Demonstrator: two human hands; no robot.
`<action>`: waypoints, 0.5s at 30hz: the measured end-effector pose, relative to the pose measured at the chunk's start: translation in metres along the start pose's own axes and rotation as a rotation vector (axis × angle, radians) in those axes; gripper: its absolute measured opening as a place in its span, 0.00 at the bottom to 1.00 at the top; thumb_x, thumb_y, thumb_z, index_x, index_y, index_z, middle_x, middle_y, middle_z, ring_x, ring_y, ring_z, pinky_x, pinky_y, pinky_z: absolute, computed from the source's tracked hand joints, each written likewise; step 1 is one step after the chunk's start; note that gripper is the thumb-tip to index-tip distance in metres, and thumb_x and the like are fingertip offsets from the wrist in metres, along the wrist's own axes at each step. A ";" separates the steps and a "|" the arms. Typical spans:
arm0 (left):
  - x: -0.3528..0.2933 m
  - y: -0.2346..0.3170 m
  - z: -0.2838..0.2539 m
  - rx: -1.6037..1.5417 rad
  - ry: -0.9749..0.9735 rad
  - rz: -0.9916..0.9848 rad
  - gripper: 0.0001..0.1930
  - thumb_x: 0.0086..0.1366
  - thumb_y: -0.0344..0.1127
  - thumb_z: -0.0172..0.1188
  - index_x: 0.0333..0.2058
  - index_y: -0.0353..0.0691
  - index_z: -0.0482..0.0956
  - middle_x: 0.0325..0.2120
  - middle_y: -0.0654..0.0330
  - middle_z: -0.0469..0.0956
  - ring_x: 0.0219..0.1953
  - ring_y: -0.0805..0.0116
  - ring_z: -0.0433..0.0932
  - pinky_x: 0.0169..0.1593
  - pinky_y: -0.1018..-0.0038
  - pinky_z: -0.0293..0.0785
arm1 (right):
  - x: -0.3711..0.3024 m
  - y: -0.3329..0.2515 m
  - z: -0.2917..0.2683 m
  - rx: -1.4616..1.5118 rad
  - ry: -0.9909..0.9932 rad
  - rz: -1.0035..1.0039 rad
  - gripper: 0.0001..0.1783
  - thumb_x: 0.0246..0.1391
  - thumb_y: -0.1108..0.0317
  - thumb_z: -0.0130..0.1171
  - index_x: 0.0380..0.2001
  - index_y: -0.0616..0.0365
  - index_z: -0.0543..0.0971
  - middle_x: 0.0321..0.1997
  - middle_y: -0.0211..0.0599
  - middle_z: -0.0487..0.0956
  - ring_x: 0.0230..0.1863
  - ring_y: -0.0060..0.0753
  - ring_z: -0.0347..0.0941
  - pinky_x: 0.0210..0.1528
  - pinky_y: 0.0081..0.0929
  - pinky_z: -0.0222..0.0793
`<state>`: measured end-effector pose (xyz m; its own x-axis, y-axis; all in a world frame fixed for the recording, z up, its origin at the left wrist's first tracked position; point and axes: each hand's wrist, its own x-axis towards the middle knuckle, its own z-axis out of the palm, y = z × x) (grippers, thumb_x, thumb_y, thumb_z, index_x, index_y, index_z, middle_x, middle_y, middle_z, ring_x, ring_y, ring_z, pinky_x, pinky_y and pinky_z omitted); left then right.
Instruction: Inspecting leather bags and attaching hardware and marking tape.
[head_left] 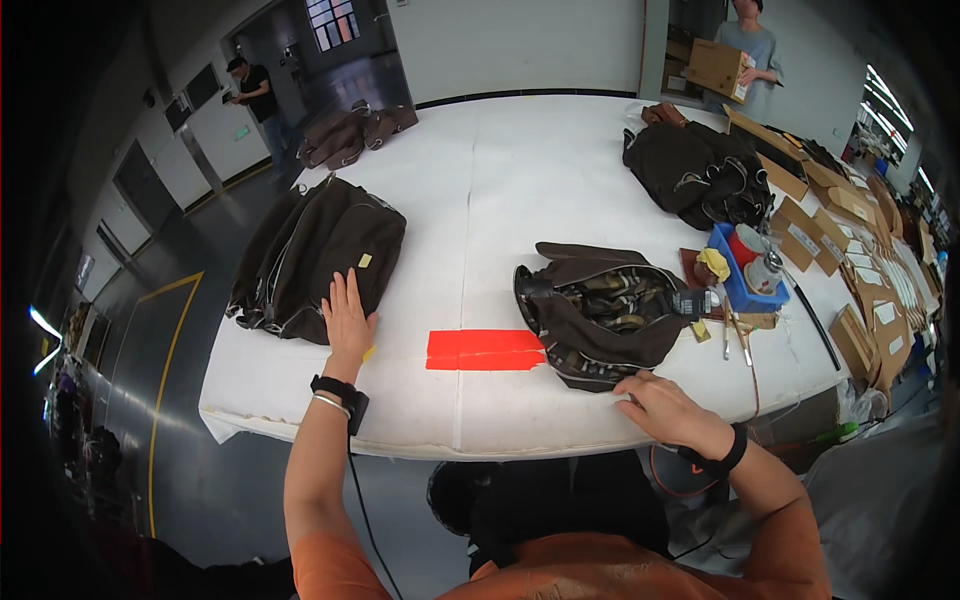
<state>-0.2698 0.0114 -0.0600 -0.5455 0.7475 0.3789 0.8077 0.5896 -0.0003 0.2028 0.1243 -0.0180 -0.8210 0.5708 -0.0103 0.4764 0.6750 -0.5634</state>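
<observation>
My left hand [346, 318] lies flat, fingers stretched out, against the near side of a dark brown fabric bag [355, 235] with zips and a small yellow tag [365, 261]. Right of the middle, a second dark brown bag [650, 345] lies unzipped, its checked lining [612, 305] showing, with a dark label at its right end. My right hand [668, 408] is at this bag's near edge, fingers bent loosely and thumb apart from them; its fingertips seem to touch the bag. Between the bags is a strip of red tape [480, 350] on the white table [530, 200].
A blue bin [745, 290] with containers stands at the right, near brushes [740, 340] and a black rod [815, 325]. More dark bags [690, 165] lie at the far right and brown ones [345, 135] far left. Cardboard pieces [860, 290] line the right. Two people stand beyond the table.
</observation>
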 end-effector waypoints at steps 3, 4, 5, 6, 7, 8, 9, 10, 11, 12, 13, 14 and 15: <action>0.001 -0.002 0.006 0.024 0.013 0.034 0.45 0.57 0.33 0.63 0.67 0.42 0.42 0.66 0.46 0.48 0.67 0.52 0.51 0.67 0.53 0.47 | 0.013 -0.003 -0.002 -0.094 -0.127 0.012 0.14 0.54 0.68 0.55 0.40 0.67 0.74 0.42 0.55 0.73 0.41 0.57 0.74 0.45 0.41 0.70; 0.001 -0.002 0.009 0.019 0.010 0.042 0.45 0.57 0.33 0.63 0.67 0.42 0.42 0.66 0.46 0.48 0.67 0.52 0.51 0.67 0.53 0.47 | 0.017 -0.003 -0.001 -0.134 -0.173 -0.009 0.13 0.54 0.70 0.54 0.40 0.68 0.73 0.42 0.56 0.73 0.42 0.57 0.72 0.46 0.40 0.70; 0.001 -0.002 0.011 0.033 0.008 0.039 0.43 0.58 0.32 0.60 0.67 0.40 0.42 0.66 0.46 0.48 0.67 0.53 0.52 0.67 0.53 0.46 | 0.020 -0.003 0.002 -0.173 -0.219 -0.029 0.13 0.53 0.73 0.52 0.40 0.69 0.72 0.42 0.56 0.72 0.44 0.57 0.71 0.47 0.40 0.69; 0.002 -0.001 0.013 0.046 0.004 0.037 0.41 0.60 0.30 0.58 0.67 0.39 0.42 0.66 0.46 0.49 0.67 0.54 0.52 0.67 0.53 0.46 | 0.021 -0.001 0.007 -0.171 -0.217 -0.017 0.13 0.53 0.73 0.52 0.40 0.69 0.72 0.42 0.56 0.72 0.44 0.57 0.71 0.47 0.40 0.69; 0.002 -0.005 0.019 0.041 0.003 0.047 0.41 0.60 0.30 0.58 0.67 0.39 0.42 0.66 0.46 0.49 0.67 0.54 0.52 0.67 0.53 0.46 | 0.021 0.000 0.012 -0.221 -0.192 -0.069 0.14 0.51 0.75 0.51 0.42 0.70 0.72 0.43 0.56 0.71 0.46 0.56 0.69 0.48 0.39 0.69; 0.001 -0.013 0.025 0.041 0.018 0.051 0.40 0.60 0.29 0.56 0.66 0.37 0.42 0.65 0.45 0.51 0.67 0.55 0.53 0.67 0.54 0.45 | 0.022 0.000 0.018 -0.270 -0.171 -0.127 0.16 0.50 0.77 0.50 0.44 0.71 0.71 0.44 0.55 0.69 0.47 0.54 0.67 0.50 0.38 0.68; -0.001 -0.019 0.031 0.041 0.033 0.056 0.39 0.61 0.27 0.55 0.66 0.36 0.43 0.64 0.45 0.54 0.67 0.56 0.54 0.67 0.54 0.45 | 0.022 -0.002 0.023 -0.268 -0.171 -0.122 0.16 0.50 0.77 0.50 0.44 0.71 0.71 0.44 0.55 0.69 0.47 0.54 0.67 0.50 0.38 0.68; -0.001 -0.021 0.030 0.048 0.038 0.061 0.37 0.61 0.23 0.52 0.66 0.34 0.43 0.62 0.45 0.58 0.65 0.56 0.57 0.67 0.54 0.47 | 0.022 -0.003 0.027 -0.287 -0.144 -0.140 0.19 0.48 0.79 0.50 0.46 0.70 0.71 0.45 0.54 0.69 0.48 0.52 0.66 0.51 0.37 0.67; -0.003 -0.023 0.031 0.049 0.036 0.063 0.37 0.61 0.23 0.52 0.66 0.34 0.43 0.62 0.45 0.58 0.65 0.56 0.57 0.67 0.54 0.47 | 0.021 -0.004 0.030 -0.306 -0.117 -0.159 0.21 0.46 0.81 0.49 0.47 0.70 0.71 0.45 0.53 0.68 0.49 0.50 0.64 0.51 0.37 0.67; -0.005 -0.026 0.031 0.015 0.114 0.099 0.36 0.61 0.22 0.51 0.65 0.34 0.46 0.56 0.44 0.65 0.60 0.54 0.64 0.66 0.53 0.49 | 0.020 -0.004 0.031 -0.305 -0.108 -0.168 0.24 0.45 0.82 0.49 0.50 0.69 0.70 0.46 0.51 0.67 0.48 0.49 0.64 0.50 0.36 0.68; -0.008 -0.030 0.030 -0.016 0.194 0.132 0.34 0.61 0.21 0.50 0.65 0.34 0.48 0.50 0.43 0.72 0.55 0.51 0.71 0.65 0.53 0.52 | 0.020 -0.005 0.031 -0.302 -0.110 -0.171 0.24 0.45 0.82 0.49 0.50 0.69 0.70 0.46 0.51 0.67 0.48 0.49 0.64 0.50 0.36 0.68; -0.009 -0.021 0.018 -0.019 0.189 0.141 0.34 0.61 0.21 0.50 0.65 0.34 0.48 0.50 0.43 0.72 0.55 0.51 0.71 0.65 0.53 0.52 | 0.018 -0.003 0.032 -0.313 -0.090 -0.170 0.24 0.45 0.82 0.49 0.50 0.69 0.70 0.46 0.50 0.68 0.48 0.49 0.65 0.50 0.36 0.68; -0.013 -0.016 0.005 -0.158 0.112 0.119 0.33 0.61 0.21 0.50 0.64 0.34 0.50 0.41 0.43 0.75 0.47 0.49 0.74 0.64 0.53 0.55 | 0.017 -0.001 0.032 -0.322 -0.070 -0.170 0.23 0.45 0.82 0.49 0.49 0.68 0.71 0.45 0.49 0.68 0.48 0.49 0.65 0.50 0.36 0.69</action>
<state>-0.2768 -0.0067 -0.0692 -0.4227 0.7652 0.4856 0.8949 0.4371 0.0902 0.1783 0.1180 -0.0444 -0.9111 0.4122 -0.0019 0.3969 0.8762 -0.2734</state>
